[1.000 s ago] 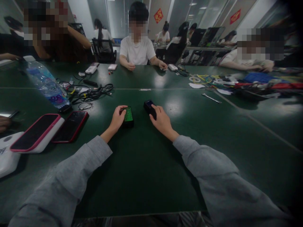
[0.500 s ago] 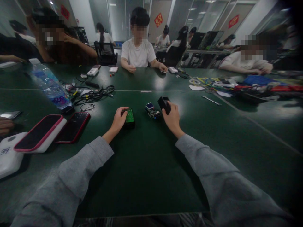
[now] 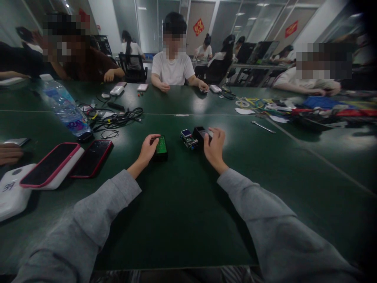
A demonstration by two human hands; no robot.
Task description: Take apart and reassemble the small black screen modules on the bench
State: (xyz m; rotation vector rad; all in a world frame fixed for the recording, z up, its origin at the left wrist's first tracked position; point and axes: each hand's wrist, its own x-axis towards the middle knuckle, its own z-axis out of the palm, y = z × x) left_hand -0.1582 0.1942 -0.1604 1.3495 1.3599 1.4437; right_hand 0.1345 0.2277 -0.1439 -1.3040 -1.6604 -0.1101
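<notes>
My left hand [image 3: 149,148] grips the left side of a small black box with a green circuit board [image 3: 161,145] showing in its top; the fingers curl over its far edge. To the right, a small electronic module [image 3: 188,139] with a little screen and ports lies on the green table [image 3: 176,212]. Just past the module stands an open-topped black case [image 3: 200,133], upright on the table. Beside that case is my right hand [image 3: 215,145], fingers apart and thumb close to its right side. Whether the thumb still touches the case is hard to see.
On the left are phones [image 3: 92,159], a white device [image 3: 14,192], a leaning water bottle [image 3: 66,106] and tangled black cables [image 3: 123,118]. A wrench [image 3: 263,126] and a heap of cables [image 3: 294,106] lie to the right. A person [image 3: 173,63] sits opposite.
The black case has come down onto the table beside the module, and my right hand has loosened from it, fingers spreading. My left hand has stayed at the box with the green board.
</notes>
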